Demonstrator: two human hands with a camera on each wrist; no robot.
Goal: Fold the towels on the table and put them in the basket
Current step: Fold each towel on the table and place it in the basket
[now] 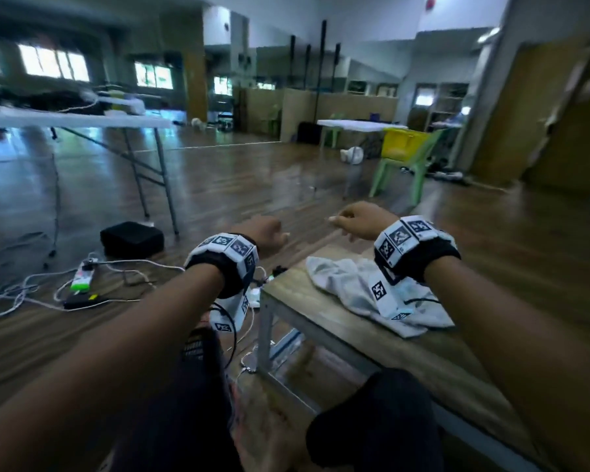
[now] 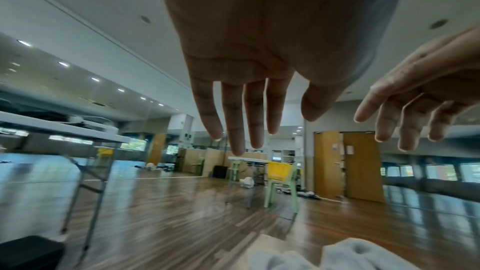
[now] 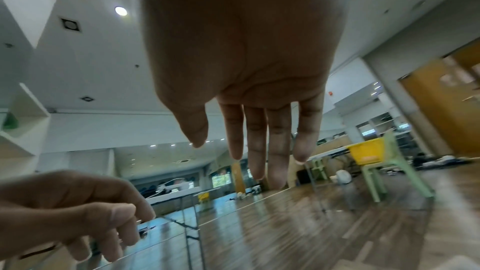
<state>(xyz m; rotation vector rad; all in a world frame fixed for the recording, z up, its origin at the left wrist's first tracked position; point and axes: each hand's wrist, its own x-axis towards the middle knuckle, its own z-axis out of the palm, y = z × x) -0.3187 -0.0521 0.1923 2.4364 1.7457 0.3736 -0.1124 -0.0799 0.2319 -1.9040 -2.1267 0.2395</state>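
Note:
A crumpled white towel point(image 1: 348, 287) lies on the low wooden table point(image 1: 321, 328) in front of me; its edge shows low in the left wrist view point(image 2: 337, 254). My left hand point(image 1: 273, 233) hovers past the table's left corner, fingers relaxed and holding nothing point(image 2: 272, 132). My right hand point(image 1: 348, 221) hangs above the far edge of the towel, fingers straight and empty point(image 3: 233, 155). Both hands are off the towel. A yellow basket point(image 1: 402, 143) sits on a green chair point(image 1: 399, 175) far across the room, also seen as the basket point(image 2: 279, 170) and the basket point(image 3: 367, 151).
A white folding table point(image 1: 82, 120) stands at the left. On the wooden floor beside it are a black box point(image 1: 132, 238), a power strip point(image 1: 82, 277) and tangled cables. My knees point(image 1: 372, 420) in dark trousers are at the bottom.

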